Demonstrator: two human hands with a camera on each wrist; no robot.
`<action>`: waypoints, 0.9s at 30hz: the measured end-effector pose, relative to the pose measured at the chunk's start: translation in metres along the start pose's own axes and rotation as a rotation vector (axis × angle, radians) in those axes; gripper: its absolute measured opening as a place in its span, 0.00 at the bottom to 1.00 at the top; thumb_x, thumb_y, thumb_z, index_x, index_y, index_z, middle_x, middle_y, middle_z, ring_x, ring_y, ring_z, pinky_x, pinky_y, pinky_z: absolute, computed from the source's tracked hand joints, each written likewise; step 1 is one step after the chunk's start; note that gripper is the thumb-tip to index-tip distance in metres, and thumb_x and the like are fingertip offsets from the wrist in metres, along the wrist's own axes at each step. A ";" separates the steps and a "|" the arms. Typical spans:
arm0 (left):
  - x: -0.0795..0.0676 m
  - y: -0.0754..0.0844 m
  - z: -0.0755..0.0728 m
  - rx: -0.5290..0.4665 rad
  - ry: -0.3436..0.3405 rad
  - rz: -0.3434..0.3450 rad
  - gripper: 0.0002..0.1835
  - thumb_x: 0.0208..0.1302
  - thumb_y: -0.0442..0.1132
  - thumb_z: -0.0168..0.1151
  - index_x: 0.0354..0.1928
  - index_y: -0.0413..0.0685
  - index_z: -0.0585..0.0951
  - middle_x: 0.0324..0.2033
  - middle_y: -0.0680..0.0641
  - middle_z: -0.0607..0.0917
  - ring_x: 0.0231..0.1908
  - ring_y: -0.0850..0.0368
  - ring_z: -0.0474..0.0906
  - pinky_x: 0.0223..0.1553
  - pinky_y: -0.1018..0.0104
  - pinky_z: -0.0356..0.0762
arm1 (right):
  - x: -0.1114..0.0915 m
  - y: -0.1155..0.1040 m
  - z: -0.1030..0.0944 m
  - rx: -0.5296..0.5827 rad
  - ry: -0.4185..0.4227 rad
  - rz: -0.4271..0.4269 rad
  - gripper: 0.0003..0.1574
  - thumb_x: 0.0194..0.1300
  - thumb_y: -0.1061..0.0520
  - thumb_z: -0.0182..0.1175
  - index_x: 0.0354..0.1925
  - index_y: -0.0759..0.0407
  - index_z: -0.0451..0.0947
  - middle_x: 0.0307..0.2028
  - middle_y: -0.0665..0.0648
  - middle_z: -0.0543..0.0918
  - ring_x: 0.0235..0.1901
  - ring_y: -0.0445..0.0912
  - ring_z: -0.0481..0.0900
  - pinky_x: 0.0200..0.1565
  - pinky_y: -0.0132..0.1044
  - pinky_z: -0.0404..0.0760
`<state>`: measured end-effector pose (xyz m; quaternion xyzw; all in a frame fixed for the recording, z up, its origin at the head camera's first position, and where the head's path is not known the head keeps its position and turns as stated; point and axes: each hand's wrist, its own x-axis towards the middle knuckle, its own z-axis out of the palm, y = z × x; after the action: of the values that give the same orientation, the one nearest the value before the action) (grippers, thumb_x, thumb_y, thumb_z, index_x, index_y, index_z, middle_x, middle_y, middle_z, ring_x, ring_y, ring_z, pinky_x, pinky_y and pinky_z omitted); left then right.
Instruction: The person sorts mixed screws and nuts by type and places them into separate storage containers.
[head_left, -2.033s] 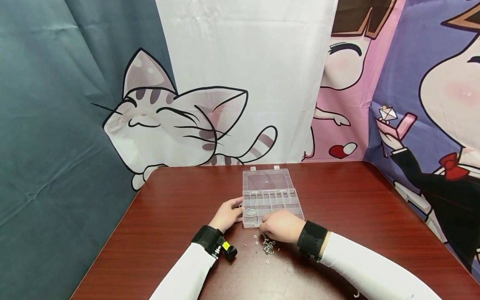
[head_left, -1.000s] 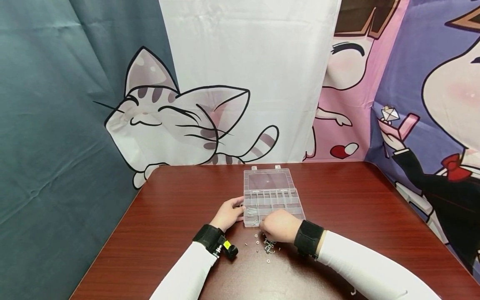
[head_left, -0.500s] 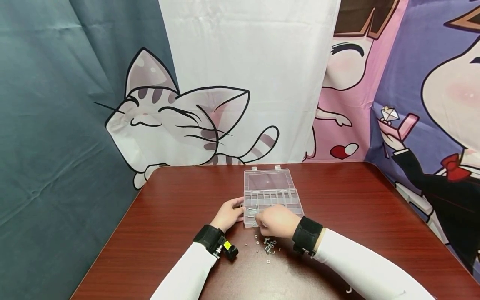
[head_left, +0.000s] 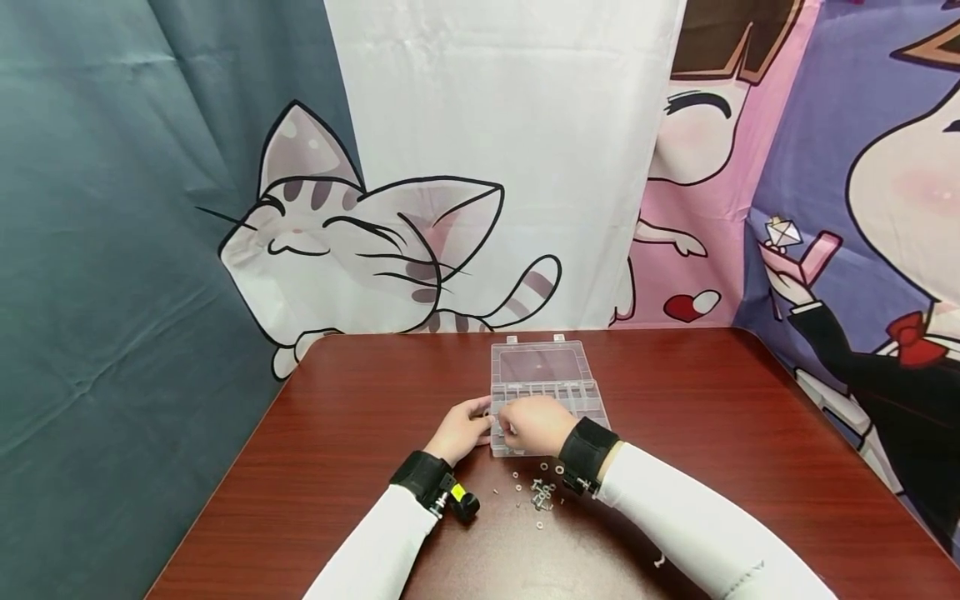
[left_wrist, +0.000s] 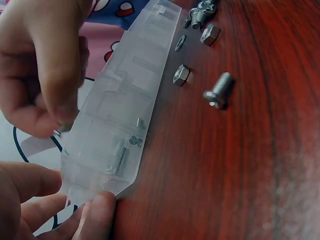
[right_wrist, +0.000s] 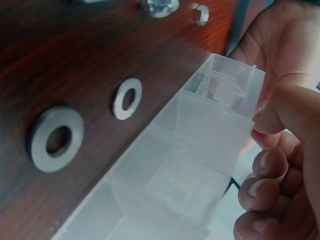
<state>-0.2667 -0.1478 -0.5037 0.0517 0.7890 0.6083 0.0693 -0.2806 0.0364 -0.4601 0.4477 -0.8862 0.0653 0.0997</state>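
A clear plastic compartment box (head_left: 594, 406) lies on the table with its lid (head_left: 542, 365) folded back. My left hand (head_left: 459, 432) holds the box's left end, thumb (left_wrist: 101, 212) at the front corner and fingers on the other side. Over the left compartments, my right hand (head_left: 537, 425) pinches a tiny metal piece (left_wrist: 57, 133), which looks like a screw's tip; the rest is hidden by the fingers. Several screws (left_wrist: 119, 159) show through the box wall. In front lies a small pile of screws and nuts (head_left: 542, 493).
Loose on the table near the box are a screw (left_wrist: 220, 90), a hex nut (left_wrist: 181, 75), and washers, including a larger washer (right_wrist: 56, 139) and a thinner washer (right_wrist: 128, 98). Printed cloth (head_left: 480, 167) hangs behind the table's back edge.
My right hand has moved left and away from me, from the box's front edge to over its left compartments. Washers near the pile have come into view. The left hand stays on the box.
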 end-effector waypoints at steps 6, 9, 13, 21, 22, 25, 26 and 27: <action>0.002 -0.001 -0.001 -0.017 -0.006 -0.003 0.26 0.72 0.32 0.54 0.70 0.34 0.67 0.67 0.31 0.69 0.56 0.41 0.78 0.46 0.58 0.85 | 0.003 0.001 0.003 0.027 -0.059 0.033 0.10 0.57 0.57 0.68 0.24 0.48 0.76 0.21 0.42 0.75 0.21 0.39 0.71 0.24 0.35 0.73; 0.003 0.000 -0.001 -0.019 -0.009 0.000 0.26 0.72 0.32 0.53 0.70 0.34 0.67 0.67 0.31 0.69 0.56 0.40 0.77 0.46 0.57 0.85 | 0.004 0.001 0.001 0.046 -0.079 0.046 0.10 0.57 0.57 0.68 0.24 0.48 0.77 0.21 0.43 0.76 0.21 0.39 0.71 0.25 0.36 0.74; 0.002 0.000 -0.001 -0.015 -0.011 -0.004 0.25 0.73 0.32 0.53 0.70 0.35 0.67 0.67 0.31 0.69 0.57 0.39 0.77 0.46 0.57 0.85 | 0.005 0.000 0.000 0.055 -0.097 0.054 0.09 0.57 0.57 0.68 0.24 0.48 0.77 0.21 0.43 0.76 0.21 0.39 0.71 0.25 0.35 0.74; 0.002 0.000 -0.002 -0.015 -0.012 -0.007 0.26 0.73 0.32 0.54 0.70 0.35 0.67 0.67 0.31 0.68 0.57 0.40 0.77 0.46 0.58 0.85 | 0.006 0.000 0.000 0.060 -0.111 0.074 0.07 0.59 0.56 0.67 0.26 0.48 0.80 0.23 0.43 0.78 0.22 0.39 0.73 0.26 0.36 0.75; 0.002 0.000 -0.002 -0.015 -0.013 -0.005 0.26 0.73 0.32 0.54 0.70 0.34 0.67 0.67 0.31 0.68 0.57 0.40 0.77 0.46 0.58 0.85 | 0.006 0.000 0.000 0.060 -0.114 0.076 0.06 0.59 0.56 0.67 0.26 0.48 0.80 0.23 0.43 0.78 0.22 0.39 0.73 0.26 0.37 0.76; 0.002 -0.001 -0.002 -0.018 -0.013 -0.002 0.26 0.72 0.32 0.54 0.70 0.34 0.67 0.67 0.31 0.69 0.57 0.40 0.77 0.46 0.57 0.85 | 0.006 0.001 0.002 0.063 -0.115 0.080 0.05 0.59 0.55 0.67 0.27 0.47 0.81 0.24 0.43 0.79 0.23 0.39 0.74 0.27 0.37 0.76; 0.002 -0.001 -0.002 -0.018 -0.012 -0.003 0.26 0.73 0.32 0.54 0.70 0.34 0.67 0.67 0.31 0.69 0.57 0.39 0.77 0.46 0.57 0.85 | 0.005 0.001 0.003 0.064 -0.113 0.078 0.05 0.59 0.55 0.67 0.28 0.47 0.81 0.25 0.43 0.80 0.23 0.39 0.74 0.27 0.37 0.76; 0.002 -0.001 -0.002 -0.016 -0.012 -0.003 0.26 0.73 0.32 0.54 0.70 0.35 0.67 0.67 0.31 0.69 0.57 0.39 0.77 0.46 0.57 0.85 | 0.004 0.001 0.004 0.063 -0.107 0.075 0.04 0.59 0.55 0.67 0.28 0.47 0.81 0.25 0.43 0.80 0.24 0.39 0.74 0.27 0.36 0.77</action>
<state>-0.2687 -0.1495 -0.5048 0.0533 0.7838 0.6141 0.0752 -0.2845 0.0327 -0.4632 0.4202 -0.9038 0.0728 0.0353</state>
